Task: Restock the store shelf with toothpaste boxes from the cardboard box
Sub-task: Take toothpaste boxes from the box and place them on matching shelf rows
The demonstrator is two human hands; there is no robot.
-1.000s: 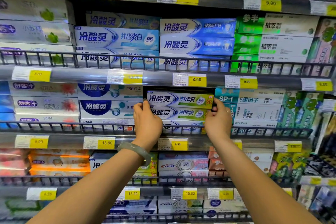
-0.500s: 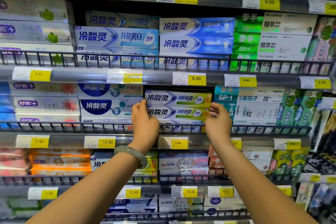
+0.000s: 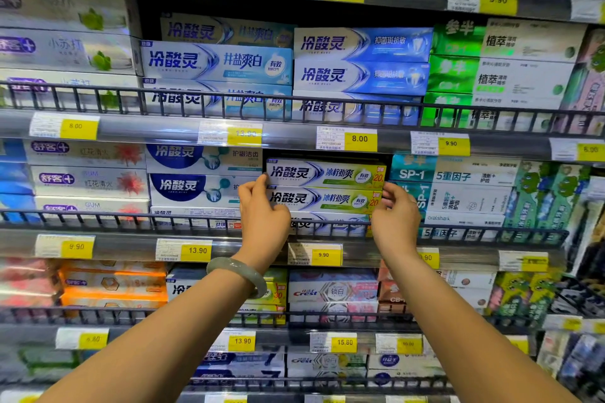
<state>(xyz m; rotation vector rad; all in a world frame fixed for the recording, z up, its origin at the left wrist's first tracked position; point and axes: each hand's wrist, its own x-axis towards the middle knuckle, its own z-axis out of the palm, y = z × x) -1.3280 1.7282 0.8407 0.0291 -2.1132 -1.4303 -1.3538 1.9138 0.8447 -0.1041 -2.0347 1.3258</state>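
Three lime-and-white toothpaste boxes lie stacked on the middle shelf, above a 9.90 price tag. The top box sits just under the shelf above. My left hand, with a jade bangle on its wrist, has curled fingertips against the left end of the second box. At that box's right end, my right hand presses with curled fingers. The lowest box is partly hidden behind the wire rail. The cardboard box is out of view.
Blue-and-white toothpaste boxes stand tight to the left of the stack, and teal SP-1 boxes tight to the right. A black wire rail runs along each shelf front. Fully stocked shelves lie above and below.
Both hands have slid down from the ends of the top box to the ends of the second box. The stack itself looks unmoved.
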